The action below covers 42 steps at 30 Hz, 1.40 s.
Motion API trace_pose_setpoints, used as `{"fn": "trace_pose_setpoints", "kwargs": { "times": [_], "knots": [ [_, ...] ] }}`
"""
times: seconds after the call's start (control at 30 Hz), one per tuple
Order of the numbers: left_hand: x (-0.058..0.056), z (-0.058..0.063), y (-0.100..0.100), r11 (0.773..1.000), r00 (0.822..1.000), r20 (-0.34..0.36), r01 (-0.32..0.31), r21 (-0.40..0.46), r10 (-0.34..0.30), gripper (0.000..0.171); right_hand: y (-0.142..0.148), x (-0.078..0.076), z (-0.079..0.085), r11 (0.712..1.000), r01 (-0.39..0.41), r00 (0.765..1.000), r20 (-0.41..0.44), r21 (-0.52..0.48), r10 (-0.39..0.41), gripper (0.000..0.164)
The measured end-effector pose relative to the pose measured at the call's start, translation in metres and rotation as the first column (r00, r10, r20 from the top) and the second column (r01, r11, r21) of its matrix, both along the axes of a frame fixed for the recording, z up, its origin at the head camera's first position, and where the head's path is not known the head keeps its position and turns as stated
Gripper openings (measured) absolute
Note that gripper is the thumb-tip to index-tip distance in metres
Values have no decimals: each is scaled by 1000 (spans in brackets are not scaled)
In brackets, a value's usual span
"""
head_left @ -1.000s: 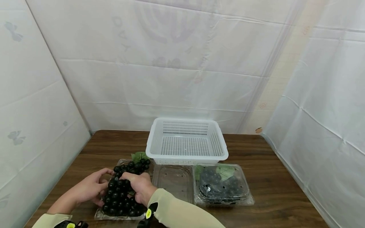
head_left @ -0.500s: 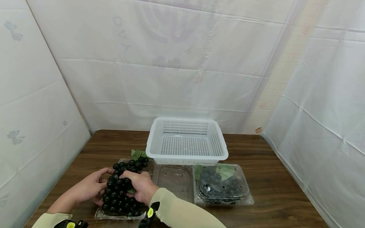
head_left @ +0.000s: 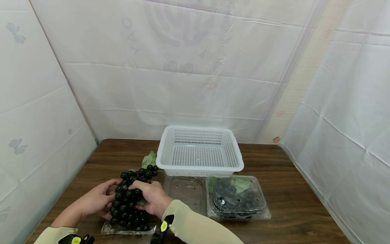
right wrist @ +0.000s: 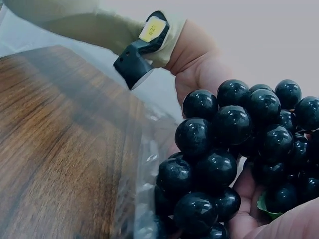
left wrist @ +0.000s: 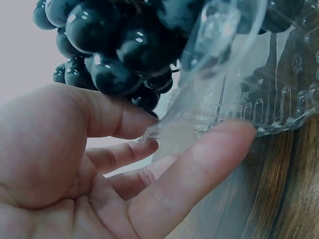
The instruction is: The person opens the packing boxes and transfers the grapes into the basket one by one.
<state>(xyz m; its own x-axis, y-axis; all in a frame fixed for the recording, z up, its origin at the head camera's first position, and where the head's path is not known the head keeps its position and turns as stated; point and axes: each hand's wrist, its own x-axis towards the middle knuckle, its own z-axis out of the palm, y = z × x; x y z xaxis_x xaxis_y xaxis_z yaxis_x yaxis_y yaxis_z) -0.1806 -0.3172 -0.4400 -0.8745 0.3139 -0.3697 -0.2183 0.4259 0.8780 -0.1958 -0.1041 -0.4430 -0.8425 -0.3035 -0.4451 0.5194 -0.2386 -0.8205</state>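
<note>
A bunch of dark, glossy grapes with a green leaf lies partly over a clear plastic clamshell box at the front left. My right hand grips the bunch, thumb on top and fingers beneath, as the right wrist view also shows the grapes resting over the fingers. On the left side, my left hand holds the thin rim of the box, with its fingers at the plastic edge in the left wrist view. Much of the box is hidden under the grapes.
The box's clear lid lies flat to its right. Beyond that, another clamshell, closed, contains dark grapes and leaves. A white perforated basket stands behind them on the wooden table. White cloth screens enclose the table.
The far end of the grape bunch and its leaf have risen and tilted up. My right hand has shifted slightly to the right with it. My left hand stays about where it was.
</note>
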Motion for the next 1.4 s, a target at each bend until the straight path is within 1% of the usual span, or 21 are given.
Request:
{"fn": "trace_pose_setpoints", "kwargs": {
  "times": [0.13,0.27,0.4,0.5,0.57,0.83,1.0,1.07,1.2,1.4],
  "knots": [
    [-1,-1,-1,1000,1000,6,4,14,-4,56,4,-1,5,999,-35,999,-8,-28,35,52],
    [-1,-1,-2,1000,1000,5,11,25,-11,56,7,-2,9,994,-92,996,-24,-58,90,42],
    [0,0,-2,999,1000,1,16,49,-16,65,9,-1,14,988,-133,991,-42,-79,130,35],
    [1,0,-1,998,1000,-5,18,67,-18,72,13,0,20,983,-156,987,-57,-95,151,34],
    [1,1,0,997,1000,-9,20,75,-19,74,15,-1,25,980,-168,984,-69,-104,162,35],
    [2,2,2,997,1000,19,4,74,-5,69,26,-4,38,970,-204,976,-100,-134,191,33],
    [2,2,1,997,1000,27,6,74,-8,56,33,-9,46,964,-219,973,-103,-153,205,27],
    [3,2,1,998,1000,25,5,67,-6,56,36,-11,49,963,-221,973,-110,-155,205,25],
    [3,1,1,998,1000,25,-9,58,8,63,43,-17,56,964,-218,971,-130,-151,199,21],
    [3,1,2,998,999,21,-34,49,33,53,57,-30,69,964,-219,970,-140,-153,198,13]
  ]
}}
